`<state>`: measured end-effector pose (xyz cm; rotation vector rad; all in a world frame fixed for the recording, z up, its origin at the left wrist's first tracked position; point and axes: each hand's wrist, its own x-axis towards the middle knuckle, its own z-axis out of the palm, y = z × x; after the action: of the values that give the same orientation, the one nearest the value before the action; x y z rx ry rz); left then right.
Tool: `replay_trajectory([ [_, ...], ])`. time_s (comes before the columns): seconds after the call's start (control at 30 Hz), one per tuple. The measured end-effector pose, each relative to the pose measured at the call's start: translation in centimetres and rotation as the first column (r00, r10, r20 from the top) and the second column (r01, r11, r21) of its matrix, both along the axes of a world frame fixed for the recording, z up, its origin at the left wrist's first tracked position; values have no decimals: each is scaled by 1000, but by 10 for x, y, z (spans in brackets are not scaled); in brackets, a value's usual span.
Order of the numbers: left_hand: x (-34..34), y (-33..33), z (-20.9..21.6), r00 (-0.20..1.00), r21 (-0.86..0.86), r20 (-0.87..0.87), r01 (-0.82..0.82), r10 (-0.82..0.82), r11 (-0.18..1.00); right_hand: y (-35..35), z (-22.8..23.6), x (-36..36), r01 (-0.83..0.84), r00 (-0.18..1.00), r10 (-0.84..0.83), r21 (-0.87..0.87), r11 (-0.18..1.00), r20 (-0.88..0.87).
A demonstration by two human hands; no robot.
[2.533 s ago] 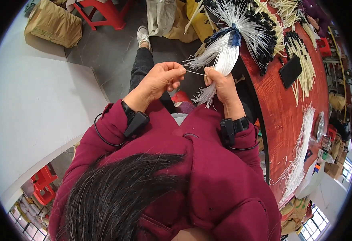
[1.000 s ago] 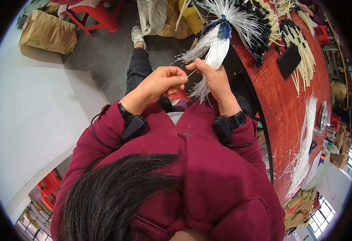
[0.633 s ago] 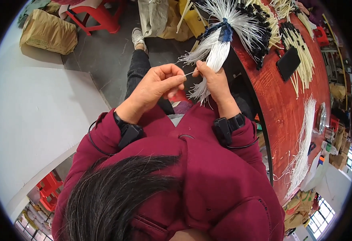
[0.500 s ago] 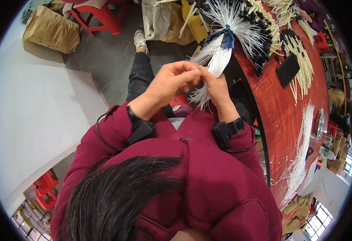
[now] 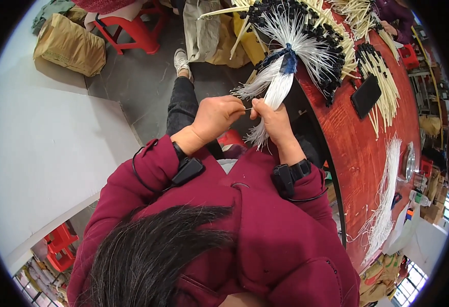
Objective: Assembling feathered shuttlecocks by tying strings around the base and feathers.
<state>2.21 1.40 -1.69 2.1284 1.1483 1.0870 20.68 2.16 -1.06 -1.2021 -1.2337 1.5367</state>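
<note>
A thick bundle of thin white strands (image 5: 278, 91), bound with a dark blue wrap (image 5: 288, 60), hangs from the table edge toward my lap. My right hand (image 5: 276, 124) is closed at the lower part of this bundle, and loose strand ends come out below it. My left hand (image 5: 215, 117) is pinched shut beside it, to the left. One thin strand (image 5: 248, 108) spans the small gap between the fingertips of both hands. The right hand's grip on the bundle is partly hidden by its own fingers.
On the red table (image 5: 357, 153) at right lie pale sticks with black ends (image 5: 383, 84), a black phone (image 5: 366, 97) and a pile of white strands (image 5: 386, 199). A red stool (image 5: 137, 33), a brown paper sack (image 5: 71, 45) and a white panel (image 5: 55, 148) are at left.
My hands were together at the fingertips and have drawn slightly apart, the left one lower and to the left. A thin strand now shows between them.
</note>
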Motion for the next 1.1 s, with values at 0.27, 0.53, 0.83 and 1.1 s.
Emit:
replay_trajectory([
  [0.27,5,-2,7,1000,-238,7,-10,12,971,0,-1,1,-5,995,0,-46,999,-102],
  [0.53,11,-3,5,893,-645,400,113,208,756,-1,0,2,-12,996,8,-48,999,-84],
  [0.83,3,-5,24,744,-788,571,378,347,486,0,2,4,-32,998,31,-27,999,-52],
  [1.1,-6,-4,16,696,-818,546,322,466,477,0,5,6,-42,999,41,-38,998,-10],
])
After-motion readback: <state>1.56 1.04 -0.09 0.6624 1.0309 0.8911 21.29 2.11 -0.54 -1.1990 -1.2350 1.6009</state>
